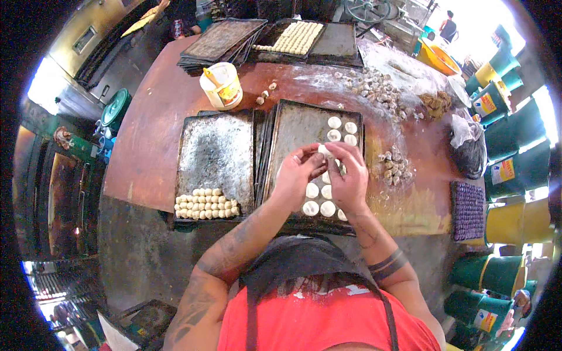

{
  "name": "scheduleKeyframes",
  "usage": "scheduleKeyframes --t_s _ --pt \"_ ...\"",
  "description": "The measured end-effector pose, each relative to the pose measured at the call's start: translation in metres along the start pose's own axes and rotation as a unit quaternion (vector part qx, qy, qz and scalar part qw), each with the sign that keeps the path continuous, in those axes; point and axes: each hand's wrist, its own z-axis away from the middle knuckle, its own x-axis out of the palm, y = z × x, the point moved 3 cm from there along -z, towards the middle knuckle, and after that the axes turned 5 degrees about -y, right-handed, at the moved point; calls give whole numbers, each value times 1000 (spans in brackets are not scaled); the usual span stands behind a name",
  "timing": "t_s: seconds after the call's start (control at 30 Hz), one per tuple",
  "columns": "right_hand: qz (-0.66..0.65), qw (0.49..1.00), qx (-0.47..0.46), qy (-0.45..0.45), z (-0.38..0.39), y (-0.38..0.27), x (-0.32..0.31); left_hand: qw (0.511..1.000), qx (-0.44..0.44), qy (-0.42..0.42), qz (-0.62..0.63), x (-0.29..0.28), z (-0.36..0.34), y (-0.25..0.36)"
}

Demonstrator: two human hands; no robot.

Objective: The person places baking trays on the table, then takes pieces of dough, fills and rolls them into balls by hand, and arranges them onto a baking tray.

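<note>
Both my hands meet over a dark baking tray, pinching a small piece of white dough between the fingertips. My left hand grips it from the left, and my right hand closes on it from the other side. Flat white dough rounds lie in rows on the tray, some hidden under my hands. Left of it, another tray holds small pale dough balls packed together at its near end.
A white tub with an orange-handled tool stands behind the trays. Clusters of small brownish lumps lie to the right on the floury table. Stacked trays and a tray of dough pieces are at the back. Green buckets line the right.
</note>
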Motion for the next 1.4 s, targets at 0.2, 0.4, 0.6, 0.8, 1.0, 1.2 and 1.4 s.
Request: scheduleKeyframes --t_s 0.2,0.4,0.6,0.8,1.0,1.2,1.4 --pt "31 993 -63 -99 -5 7 -1 995 -79 -51 -22 -12 -2 7" --pt "-63 986 -78 -131 -8 25 5 974 -142 -130 120 -1 0 -35" --pt "-163 965 152 -135 34 64 39 997 -77 -1 -28 -29 -3 -38" --pt "-139 940 275 -144 28 112 55 811 105 -23 -575 -52 6 -53" --pt "262 919 96 -277 35 124 77 835 49 69 -544 -98 24 -49" --pt "234 926 -73 -286 53 133 85 901 -13 35 -432 -103 55 -56" --pt "334 936 88 -71 -1 264 -48 706 23 175 -686 -179 89 -14"
